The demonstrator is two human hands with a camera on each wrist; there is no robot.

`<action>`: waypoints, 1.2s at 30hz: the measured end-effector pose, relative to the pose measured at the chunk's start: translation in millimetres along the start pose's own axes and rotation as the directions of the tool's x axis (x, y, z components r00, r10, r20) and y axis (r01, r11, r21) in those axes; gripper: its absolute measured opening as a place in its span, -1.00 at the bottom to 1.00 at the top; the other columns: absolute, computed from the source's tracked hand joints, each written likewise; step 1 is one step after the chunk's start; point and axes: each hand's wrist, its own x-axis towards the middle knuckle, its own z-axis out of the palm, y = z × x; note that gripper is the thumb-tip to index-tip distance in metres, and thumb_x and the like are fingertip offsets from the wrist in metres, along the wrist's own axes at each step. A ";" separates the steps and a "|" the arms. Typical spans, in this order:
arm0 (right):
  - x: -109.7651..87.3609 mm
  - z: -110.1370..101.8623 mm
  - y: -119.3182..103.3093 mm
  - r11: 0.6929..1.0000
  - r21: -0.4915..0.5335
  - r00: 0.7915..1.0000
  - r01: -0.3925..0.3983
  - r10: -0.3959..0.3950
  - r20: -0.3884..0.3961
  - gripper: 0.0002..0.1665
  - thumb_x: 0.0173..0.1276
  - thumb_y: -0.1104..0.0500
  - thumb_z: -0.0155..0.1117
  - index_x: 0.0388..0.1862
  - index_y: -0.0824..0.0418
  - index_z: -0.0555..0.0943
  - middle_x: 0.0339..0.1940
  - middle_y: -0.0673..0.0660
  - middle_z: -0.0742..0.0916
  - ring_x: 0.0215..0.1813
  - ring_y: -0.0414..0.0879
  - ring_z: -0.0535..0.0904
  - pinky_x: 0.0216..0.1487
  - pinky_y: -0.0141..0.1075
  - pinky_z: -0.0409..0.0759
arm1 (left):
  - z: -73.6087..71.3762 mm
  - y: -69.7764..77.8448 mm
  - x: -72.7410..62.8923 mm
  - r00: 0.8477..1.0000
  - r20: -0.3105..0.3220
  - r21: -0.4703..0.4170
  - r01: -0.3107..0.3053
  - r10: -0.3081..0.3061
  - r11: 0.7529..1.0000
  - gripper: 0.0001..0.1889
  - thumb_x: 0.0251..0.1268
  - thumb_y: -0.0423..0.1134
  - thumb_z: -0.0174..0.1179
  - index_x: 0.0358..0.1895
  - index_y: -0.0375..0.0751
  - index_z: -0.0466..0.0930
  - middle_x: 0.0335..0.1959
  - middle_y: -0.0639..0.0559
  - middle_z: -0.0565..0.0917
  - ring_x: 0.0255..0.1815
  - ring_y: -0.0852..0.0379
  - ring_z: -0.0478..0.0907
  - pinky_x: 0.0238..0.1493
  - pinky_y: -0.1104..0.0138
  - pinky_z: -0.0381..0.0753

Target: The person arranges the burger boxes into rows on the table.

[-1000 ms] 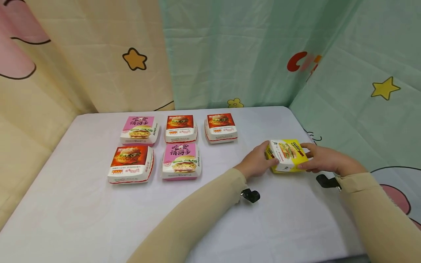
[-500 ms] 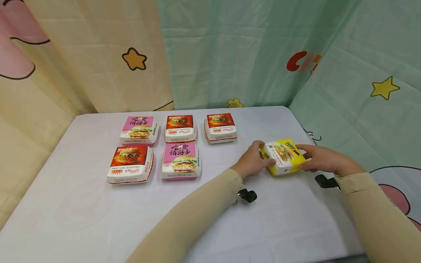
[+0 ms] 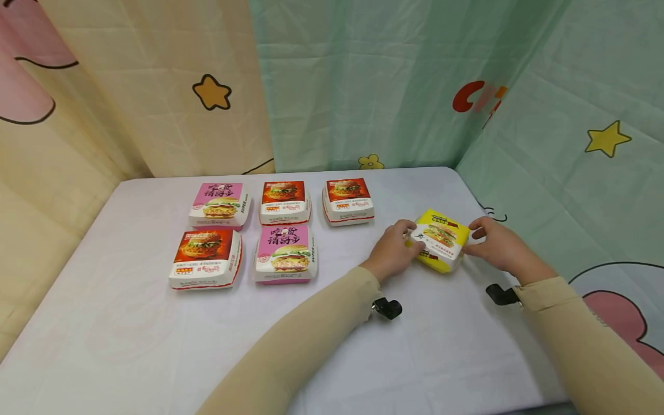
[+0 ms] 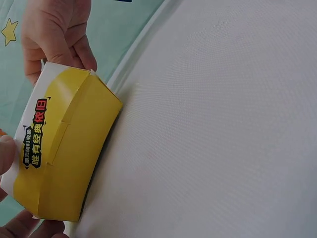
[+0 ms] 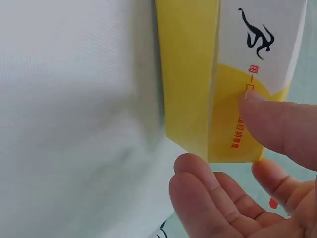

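A yellow and white paper burger box (image 3: 438, 242) is at the right of the table in the head view, turned at an angle. My left hand (image 3: 391, 252) grips its left corner, thumb over the near side. Across from it my right hand (image 3: 499, 249) holds the right corner with thumb and fingertips. In the left wrist view the yellow side of the burger box (image 4: 74, 144) faces the camera, close over the white cloth. The right wrist view has my right thumb (image 5: 282, 124) across the box's printed side and the curled fingers at its lower corner.
Several other burger boxes stand to the left: a pink one (image 3: 220, 204) and two red ones (image 3: 284, 203) (image 3: 349, 202) in the back row, a red one (image 3: 204, 259) and a pink one (image 3: 285, 253) in front. Patterned curtains (image 3: 363, 86) border the white table (image 3: 129, 346).
The yellow burger box has shifted left and turned counterclockwise between my hands. My right hand has moved left with its corner; the left hand has moved slightly left. The other boxes stay put.
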 end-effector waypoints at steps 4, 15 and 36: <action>2.2 5.1 -3.4 0.999 0.029 1.000 -0.019 0.020 -0.020 -0.16 0.50 0.03 0.34 0.54 0.40 0.21 0.38 0.53 0.53 0.25 0.42 0.54 0.07 0.16 0.65 | -0.8 1.2 1.2 1.000 -0.022 -0.003 -0.001 0.001 1.000 -0.56 0.52 0.04 0.28 0.35 0.13 0.46 0.42 0.04 0.53 0.31 0.12 0.52 0.42 0.15 0.53; 0.0 13.9 -12.1 0.997 0.017 0.997 0.080 -0.080 0.018 -0.03 0.63 -0.25 0.12 0.73 0.27 0.07 0.56 0.51 0.42 0.43 0.38 0.53 0.33 0.28 0.56 | -1.6 -1.4 6.3 0.999 -0.033 0.013 0.004 -0.004 1.000 -0.49 0.54 0.10 0.24 0.48 0.30 0.46 0.48 -0.06 0.46 0.42 0.04 0.49 0.49 0.12 0.49; -0.5 19.3 -13.6 0.997 0.026 0.995 0.079 -0.080 0.053 -0.01 0.57 -0.31 0.18 0.72 0.19 0.14 0.47 0.58 0.48 0.08 0.19 0.79 0.17 0.22 0.60 | -5.2 0.0 9.3 0.999 0.044 0.055 0.011 -0.013 0.998 -0.45 0.60 0.11 0.13 0.58 0.42 0.33 0.57 0.06 0.46 0.57 0.04 0.39 0.56 0.06 0.40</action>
